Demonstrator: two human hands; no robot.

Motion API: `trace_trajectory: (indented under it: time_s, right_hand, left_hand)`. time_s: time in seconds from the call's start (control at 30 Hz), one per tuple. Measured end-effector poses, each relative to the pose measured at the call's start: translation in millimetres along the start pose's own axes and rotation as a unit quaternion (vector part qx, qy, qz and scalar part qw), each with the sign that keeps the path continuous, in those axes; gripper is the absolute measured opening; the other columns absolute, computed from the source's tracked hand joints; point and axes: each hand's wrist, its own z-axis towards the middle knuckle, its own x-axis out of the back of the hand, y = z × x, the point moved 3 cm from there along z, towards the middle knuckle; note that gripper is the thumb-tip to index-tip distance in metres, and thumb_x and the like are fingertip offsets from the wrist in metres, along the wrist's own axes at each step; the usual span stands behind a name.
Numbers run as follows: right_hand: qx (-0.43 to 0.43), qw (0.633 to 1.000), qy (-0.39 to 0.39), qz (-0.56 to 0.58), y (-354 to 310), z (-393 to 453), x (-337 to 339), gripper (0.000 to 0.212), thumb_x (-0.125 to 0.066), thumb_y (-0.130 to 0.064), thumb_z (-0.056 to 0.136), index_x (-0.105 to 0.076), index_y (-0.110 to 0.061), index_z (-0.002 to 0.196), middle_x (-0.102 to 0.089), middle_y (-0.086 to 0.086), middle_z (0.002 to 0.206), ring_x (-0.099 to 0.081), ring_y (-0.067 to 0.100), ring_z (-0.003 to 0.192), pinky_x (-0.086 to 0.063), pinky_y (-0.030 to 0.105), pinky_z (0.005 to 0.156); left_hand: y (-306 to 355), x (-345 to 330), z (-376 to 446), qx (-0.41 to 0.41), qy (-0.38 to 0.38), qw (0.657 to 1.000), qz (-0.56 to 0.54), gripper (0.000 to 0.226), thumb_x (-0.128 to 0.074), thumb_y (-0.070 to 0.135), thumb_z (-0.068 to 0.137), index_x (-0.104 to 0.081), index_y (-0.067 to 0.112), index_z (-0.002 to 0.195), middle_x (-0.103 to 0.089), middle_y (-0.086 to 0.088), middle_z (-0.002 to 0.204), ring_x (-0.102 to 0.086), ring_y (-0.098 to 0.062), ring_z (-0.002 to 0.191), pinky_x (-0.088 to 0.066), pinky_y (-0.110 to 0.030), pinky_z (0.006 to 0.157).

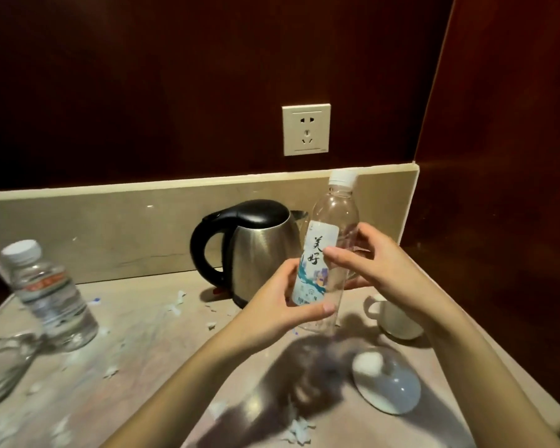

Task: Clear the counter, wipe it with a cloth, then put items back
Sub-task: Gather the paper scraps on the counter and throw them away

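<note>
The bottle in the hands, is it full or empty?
Empty. The clear plastic bottle with the white cap shows no water line; the steel kettle and counter show straight through it.

Dark red-brown wall panels [175, 76] at 12 and 3 o'clock. White socket [306, 129] on back wall. Beige stone upstand [110, 227] below. Light dim, warm.
</note>
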Motion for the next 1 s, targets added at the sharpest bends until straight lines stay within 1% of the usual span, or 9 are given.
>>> trace_trajectory:
  time_s: [0.07, 0.17, 0.3, 0.37, 0.53, 0.67, 0.77, 0.87, 1.0]
  right_hand:
    - [-0.001, 1.0, -0.01, 0.017, -1, -1, -10, 0.057, -0.071, -0.043, 0.062, -0.058, -0.016, 0.111, -0.072, 0.001, 0.1, -0.071, 0.016, 0.091, -0.059, 0.048, 0.075]
    - [0.011, 0.999, -0.037, 0.011, -5, -2, -27, 0.053, -0.072, -0.038, 0.067, -0.058, -0.013, 0.112, -0.072, 0.004, 0.101, -0.069, 0.024, 0.095, -0.057, 0.054, 0.077]
    - [0.019, 0.997, -0.071, 0.018, -8, -6, -54, 0.035, -0.071, -0.024, 0.078, -0.059, -0.014, 0.109, -0.073, 0.001, 0.098, -0.071, 0.015, 0.088, -0.061, 0.038, 0.071]
    - [0.018, 0.996, -0.089, 0.011, -9, -10, -71, 0.04, -0.07, -0.032, 0.073, -0.059, -0.015, 0.108, -0.073, -0.001, 0.097, -0.071, 0.014, 0.088, -0.06, 0.032, 0.068]
    - [0.006, 0.993, -0.115, 0.002, -7, -22, -117, 0.051, -0.07, -0.046, 0.063, -0.058, -0.016, 0.102, -0.072, 0.0, 0.098, -0.069, 0.021, 0.095, -0.059, 0.048, 0.077]
    - [0.002, 0.989, -0.148, -0.004, -7, -37, -157, 0.052, -0.069, -0.049, 0.065, -0.058, -0.02, 0.107, -0.071, 0.0, 0.102, -0.068, 0.017, 0.096, -0.059, 0.047, 0.076]
    - [0.003, 0.986, -0.167, -0.007, -10, -50, -182, 0.059, -0.068, -0.049, 0.064, -0.056, -0.02, 0.114, -0.069, -0.001, 0.101, -0.069, 0.015, 0.092, -0.06, 0.043, 0.074]
    - [0.008, 0.98, -0.194, -0.03, -16, -68, -207, 0.064, -0.07, -0.054, 0.067, -0.053, -0.021, 0.119, -0.065, -0.003, 0.106, -0.067, 0.009, 0.091, -0.059, 0.03, 0.069]
    - [0.019, 0.974, -0.224, -0.04, -23, -98, -235, 0.065, -0.069, -0.065, 0.065, -0.054, -0.028, 0.116, -0.063, -0.01, 0.106, -0.066, 0.004, 0.093, -0.055, 0.022, 0.068]
  left_hand:
    - [3, 10, -9, -0.003, 0.012, 1.0, 0.005, 0.067, -0.076, 0.037, 0.065, -0.052, 0.018, 0.124, -0.067, -0.002, 0.117, -0.063, -0.013, 0.11, -0.052, -0.026, 0.087]
    - [4, 28, -23, -0.002, 0.03, 0.999, 0.012, 0.05, -0.071, 0.03, 0.075, -0.056, 0.016, 0.121, -0.068, -0.003, 0.115, -0.063, -0.015, 0.11, -0.051, -0.027, 0.092]
    - [3, 46, -46, 0.007, 0.037, 0.999, 0.02, 0.048, -0.068, 0.024, 0.077, -0.055, 0.015, 0.122, -0.068, -0.004, 0.116, -0.062, -0.019, 0.112, -0.05, -0.033, 0.096]
    - [0, 57, -60, 0.017, 0.045, 0.999, 0.014, 0.05, -0.072, 0.025, 0.076, -0.055, 0.014, 0.122, -0.067, -0.006, 0.117, -0.062, -0.022, 0.112, -0.051, -0.034, 0.095]
    - [-11, 83, -103, 0.057, 0.055, 0.997, 0.01, 0.055, -0.075, 0.024, 0.072, -0.055, 0.013, 0.122, -0.068, -0.003, 0.112, -0.065, -0.016, 0.102, -0.053, -0.025, 0.08]
    - [-16, 101, -144, 0.077, 0.071, 0.994, 0.009, 0.052, -0.071, 0.017, 0.074, -0.054, 0.011, 0.123, -0.068, -0.005, 0.112, -0.066, -0.016, 0.101, -0.053, -0.023, 0.08]
    - [-17, 109, -175, 0.096, 0.086, 0.991, 0.02, 0.049, -0.075, 0.013, 0.078, -0.055, 0.014, 0.122, -0.068, -0.003, 0.113, -0.066, -0.014, 0.102, -0.053, -0.022, 0.081]
    - [-18, 116, -209, 0.103, 0.103, 0.988, 0.042, 0.051, -0.074, 0.011, 0.079, -0.053, 0.017, 0.125, -0.066, 0.001, 0.117, -0.064, -0.009, 0.105, -0.053, -0.021, 0.082]
    - [-25, 118, -263, 0.109, 0.119, 0.983, 0.091, 0.061, -0.08, 0.024, 0.07, -0.053, 0.021, 0.125, -0.064, 0.005, 0.122, -0.061, -0.009, 0.113, -0.052, -0.038, 0.096]
